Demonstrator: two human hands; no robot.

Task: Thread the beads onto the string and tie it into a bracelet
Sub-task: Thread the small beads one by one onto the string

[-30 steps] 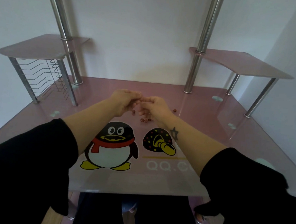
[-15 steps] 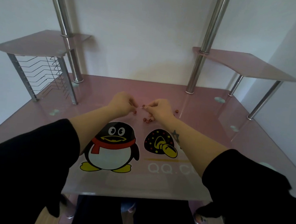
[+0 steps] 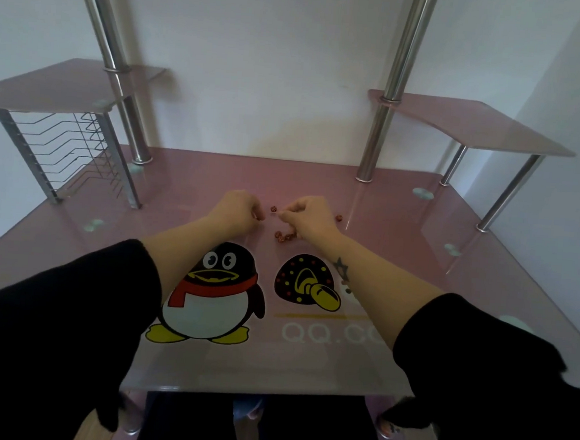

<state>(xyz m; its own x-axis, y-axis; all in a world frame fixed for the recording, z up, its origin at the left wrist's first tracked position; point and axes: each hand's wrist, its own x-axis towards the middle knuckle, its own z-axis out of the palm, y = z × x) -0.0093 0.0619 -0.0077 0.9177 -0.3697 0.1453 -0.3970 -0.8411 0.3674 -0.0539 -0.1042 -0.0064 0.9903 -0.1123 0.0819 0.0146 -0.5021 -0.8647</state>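
Beads (image 3: pixel 284 236), reddish-brown, lie clustered on the pink glass desk (image 3: pixel 418 229) just beside the right hand (image 3: pixel 311 218), which pinches a pale string (image 3: pixel 274 214) tip. The left hand (image 3: pixel 237 212) is curled, its contents unclear. Nearer are a penguin print (image 3: pixel 211 293) and lettering "QQ.CO" (image 3: pixel 328 334), cut off by the right forearm.

two hands (image 3: pixel 239 211) (image 3: pixel 311 216), two shelves (image 3: pixel 68 87) (image 3: pixel 470 126), two steel posts (image 3: pixel 99 24) (image 3: pixel 403 45), at least five loose beads (image 3: pixel 283 238).

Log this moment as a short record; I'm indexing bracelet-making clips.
surface: pink glass desk
right hand: pinches pale string end
left hand: fingers curled, contents hidden
loose beads: cluster by right wrist; single bead between the hands; another bead right of right hand
threaded beads: cannot tell
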